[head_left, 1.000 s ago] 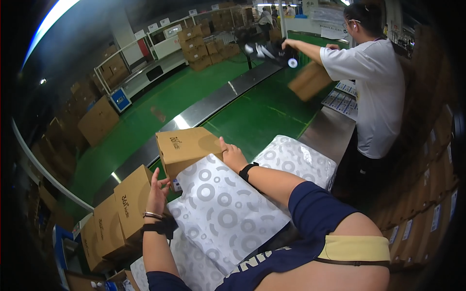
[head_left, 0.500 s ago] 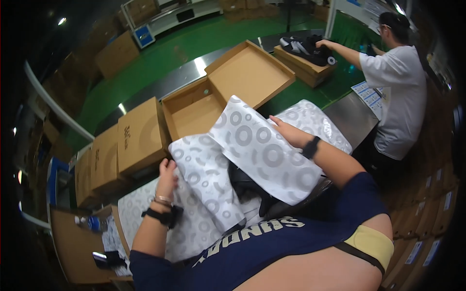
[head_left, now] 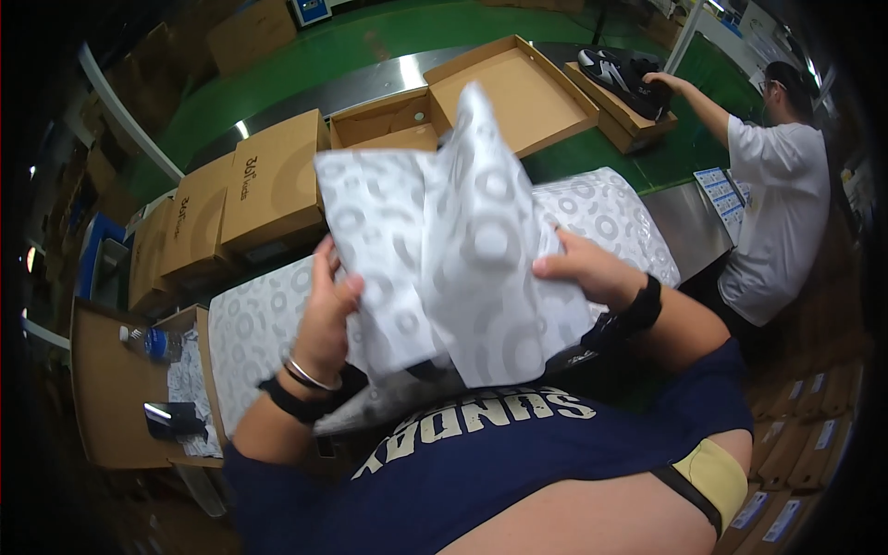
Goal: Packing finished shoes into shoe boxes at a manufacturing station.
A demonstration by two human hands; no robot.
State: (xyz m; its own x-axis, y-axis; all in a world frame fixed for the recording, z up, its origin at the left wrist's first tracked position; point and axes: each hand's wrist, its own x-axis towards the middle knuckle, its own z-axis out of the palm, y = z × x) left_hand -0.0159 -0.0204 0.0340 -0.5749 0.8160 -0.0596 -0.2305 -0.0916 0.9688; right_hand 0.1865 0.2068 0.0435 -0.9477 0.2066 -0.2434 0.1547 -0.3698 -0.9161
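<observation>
Tabletop: bare metal shows right of the packs; the co-worker beyond limits elbow room there.
Patterned packs: plump and soft-looking below the paper; a hard push could make them shift.
Open box: just beyond the paper, lid folded back; its raised rim could snag a loose corner.
Closed boxes: side by side at left, near the left hand; a wide leftward swing could knock them.
Patterned paper: between torso and open box, rising in a loose peak; uneven pulling could tear it.
Left hand: fingers pinch the paper's left edge.
Right hand: fingers hold its right side; a slack grip could drop that flap.
</observation>
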